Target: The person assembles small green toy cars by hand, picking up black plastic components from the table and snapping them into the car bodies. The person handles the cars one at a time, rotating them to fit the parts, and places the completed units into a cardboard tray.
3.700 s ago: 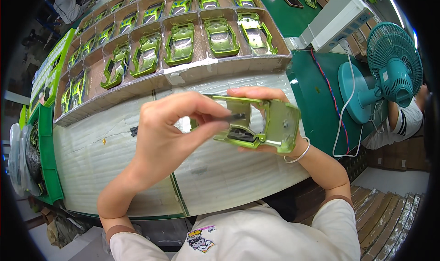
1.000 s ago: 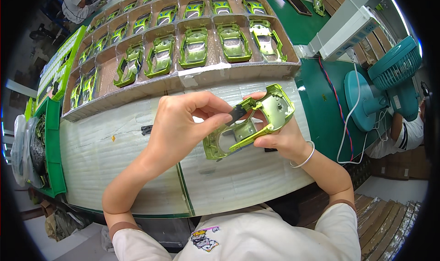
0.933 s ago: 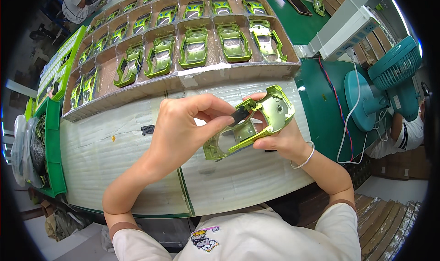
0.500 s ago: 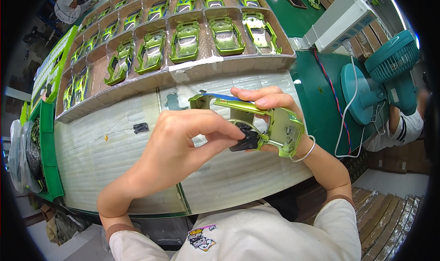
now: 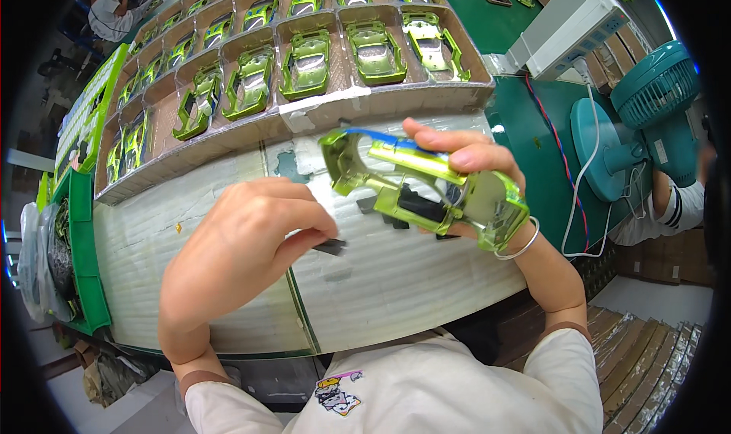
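Observation:
My right hand [image 5: 487, 160] grips a shiny green toy car body shell [image 5: 487, 205] with a blue stripe, thumb and fingers around its side. The shell is tilted above the table, its hollow inside partly showing. Left of it, apart from the shell, my left hand [image 5: 251, 240] is closed in a pinch on a small flat black piece [image 5: 332, 247]. Other black pieces [image 5: 393, 221] show below the shell, partly hidden by it. Another dark part [image 5: 420, 204] shows through the shell's opening; whether it is fixed there I cannot tell.
A divided cardboard tray [image 5: 396, 99] of green car shells spans the far side. A green bin [image 5: 87, 259] with plastic bags stands at left. To the right are a teal fan [image 5: 609, 160], a power strip [image 5: 594, 42] and cables. Another person's arm [image 5: 662, 205] shows at far right.
My left hand has pulled away from the shell to the left, with a black piece in its fingers. The shell has shifted slightly right and turned, showing more of its inside.

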A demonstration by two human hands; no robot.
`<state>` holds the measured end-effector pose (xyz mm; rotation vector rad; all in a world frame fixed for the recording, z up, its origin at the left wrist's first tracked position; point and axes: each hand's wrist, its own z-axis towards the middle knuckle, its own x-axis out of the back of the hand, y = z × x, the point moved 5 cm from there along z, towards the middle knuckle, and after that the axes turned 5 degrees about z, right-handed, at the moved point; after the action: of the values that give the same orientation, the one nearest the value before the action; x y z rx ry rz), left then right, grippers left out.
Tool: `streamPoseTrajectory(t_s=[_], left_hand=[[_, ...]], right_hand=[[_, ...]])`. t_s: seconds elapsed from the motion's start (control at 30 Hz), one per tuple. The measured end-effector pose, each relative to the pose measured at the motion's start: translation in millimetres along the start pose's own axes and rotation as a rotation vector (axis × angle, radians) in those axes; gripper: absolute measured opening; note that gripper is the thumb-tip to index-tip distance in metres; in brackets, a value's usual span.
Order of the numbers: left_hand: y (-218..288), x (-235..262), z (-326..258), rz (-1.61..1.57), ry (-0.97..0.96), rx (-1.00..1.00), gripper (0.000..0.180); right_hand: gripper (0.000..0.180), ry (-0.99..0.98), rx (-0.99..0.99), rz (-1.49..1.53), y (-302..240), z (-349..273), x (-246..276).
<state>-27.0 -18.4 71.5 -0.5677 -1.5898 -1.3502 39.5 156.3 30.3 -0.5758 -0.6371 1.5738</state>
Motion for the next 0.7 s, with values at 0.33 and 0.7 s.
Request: streamPoseTrajectory(t_s=[0.33, 0.7], left_hand=[[30, -15, 15, 0.241, 0.536, -0.299, 0.033], [28, -27, 15, 0.211, 0.529, -0.385, 0.029]], right_hand=[[0.057, 0.03, -0.015, -0.058, -1, 1, -1], [0.063, 0.073, -0.13, 0.109, 3, -4, -6]])
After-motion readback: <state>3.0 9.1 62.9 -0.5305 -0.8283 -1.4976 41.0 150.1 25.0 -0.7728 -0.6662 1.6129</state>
